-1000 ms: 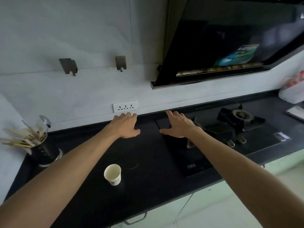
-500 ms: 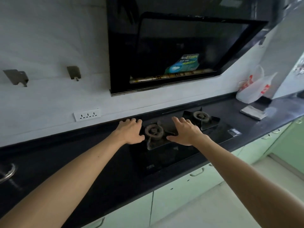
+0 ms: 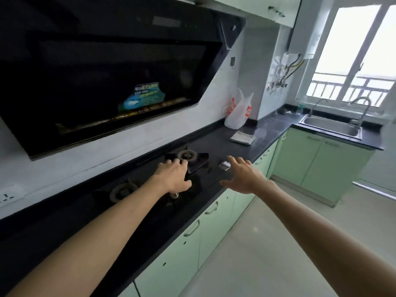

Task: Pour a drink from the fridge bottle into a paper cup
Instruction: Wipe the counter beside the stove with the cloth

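Neither the paper cup nor the fridge bottle is in view now. Both my arms stretch forward over the black counter. My left hand hovers above the black gas hob, fingers relaxed, holding nothing. My right hand is out past the counter's front edge with its fingers spread, also empty.
A black range hood juts out above the hob. A white plastic bag and a folded cloth lie on the counter further right. A steel sink with taps sits under the window. Green cabinets line the tiled floor.
My view has swung right along the counter: the paper cup and utensil holder have gone out of sight at left, and the sink, window and floor have come in. Both hands stayed empty.
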### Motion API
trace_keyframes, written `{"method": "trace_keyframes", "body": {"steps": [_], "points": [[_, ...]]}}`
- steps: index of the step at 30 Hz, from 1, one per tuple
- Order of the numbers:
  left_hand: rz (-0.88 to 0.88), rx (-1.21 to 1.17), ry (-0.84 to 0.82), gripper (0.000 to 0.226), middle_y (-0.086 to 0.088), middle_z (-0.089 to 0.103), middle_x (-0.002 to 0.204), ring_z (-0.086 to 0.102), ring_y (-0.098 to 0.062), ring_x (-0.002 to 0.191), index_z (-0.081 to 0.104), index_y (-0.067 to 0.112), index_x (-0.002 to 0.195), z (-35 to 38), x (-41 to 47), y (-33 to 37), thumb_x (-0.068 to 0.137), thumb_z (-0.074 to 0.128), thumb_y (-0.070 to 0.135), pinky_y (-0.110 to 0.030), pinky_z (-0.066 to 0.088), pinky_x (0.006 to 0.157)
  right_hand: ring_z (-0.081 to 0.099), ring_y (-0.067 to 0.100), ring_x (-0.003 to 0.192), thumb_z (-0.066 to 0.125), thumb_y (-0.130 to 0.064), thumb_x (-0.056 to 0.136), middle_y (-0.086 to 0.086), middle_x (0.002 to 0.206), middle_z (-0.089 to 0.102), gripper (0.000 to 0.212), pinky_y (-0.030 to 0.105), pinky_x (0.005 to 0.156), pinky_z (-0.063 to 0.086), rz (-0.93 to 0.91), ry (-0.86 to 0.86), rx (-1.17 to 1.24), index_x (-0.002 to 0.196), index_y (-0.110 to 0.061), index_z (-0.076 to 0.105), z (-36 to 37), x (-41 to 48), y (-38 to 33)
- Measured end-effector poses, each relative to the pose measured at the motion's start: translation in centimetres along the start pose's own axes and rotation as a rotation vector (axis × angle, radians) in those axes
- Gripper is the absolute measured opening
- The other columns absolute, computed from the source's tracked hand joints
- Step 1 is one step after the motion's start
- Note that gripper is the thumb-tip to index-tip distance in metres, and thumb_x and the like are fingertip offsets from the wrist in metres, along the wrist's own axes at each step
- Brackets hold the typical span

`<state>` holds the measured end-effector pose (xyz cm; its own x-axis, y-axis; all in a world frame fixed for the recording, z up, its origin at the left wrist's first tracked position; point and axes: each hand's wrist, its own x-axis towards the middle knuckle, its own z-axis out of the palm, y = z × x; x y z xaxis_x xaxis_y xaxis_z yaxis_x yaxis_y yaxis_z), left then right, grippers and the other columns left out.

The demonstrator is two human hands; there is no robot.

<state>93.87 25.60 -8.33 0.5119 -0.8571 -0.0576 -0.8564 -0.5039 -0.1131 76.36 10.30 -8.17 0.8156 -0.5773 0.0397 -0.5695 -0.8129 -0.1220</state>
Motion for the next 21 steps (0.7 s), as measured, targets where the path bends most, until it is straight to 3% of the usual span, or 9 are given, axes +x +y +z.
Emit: {"method": "trace_keyframes", "body": {"steps": [11, 15, 21], "points": [[0.276, -0.046, -0.006, 0.069, -0.013, 0.044, 0.144, 0.044, -0.035, 0.132, 0.030, 0.013, 0.149, -0.9, 10.6, 11.0, 0.094, 0.049, 0.051, -0.049, 0.044, 0.102, 0.041, 0.037, 0.132, 0.065, -0.055, 0.087, 0.015, 0.145, 0.042, 0.094, 0.050, 0.101, 0.045, 0.302, 0.002, 0.044, 0.155, -0.016, 0.013, -0.2, -0.8, 11.9], [0.337, -0.055, -0.018, 0.068, -0.012, 0.045, 0.142, 0.046, -0.034, 0.130, 0.031, 0.013, 0.147, -1.4, 14.7, 12.8, 0.094, 0.050, 0.051, -0.049, 0.045, 0.102, 0.042, 0.036, 0.131, 0.065, -0.056, 0.087, 0.015, 0.144, 0.043, 0.090, 0.050, 0.101, 0.045, 0.385, 0.013, 0.059, 0.152, -0.016, 0.018, -1.1, 0.8, 14.7], [0.390, -0.050, 0.002, 0.069, -0.012, 0.045, 0.142, 0.046, -0.034, 0.129, 0.029, 0.013, 0.149, -2.9, 20.0, 13.7, 0.094, 0.050, 0.049, -0.047, 0.044, 0.100, 0.040, 0.036, 0.134, 0.066, -0.054, 0.087, 0.015, 0.149, 0.040, 0.095, 0.048, 0.106, 0.042, 0.448, 0.052, 0.094, 0.156, -0.017, 0.012, -2.0, 4.0, 17.0]]}}
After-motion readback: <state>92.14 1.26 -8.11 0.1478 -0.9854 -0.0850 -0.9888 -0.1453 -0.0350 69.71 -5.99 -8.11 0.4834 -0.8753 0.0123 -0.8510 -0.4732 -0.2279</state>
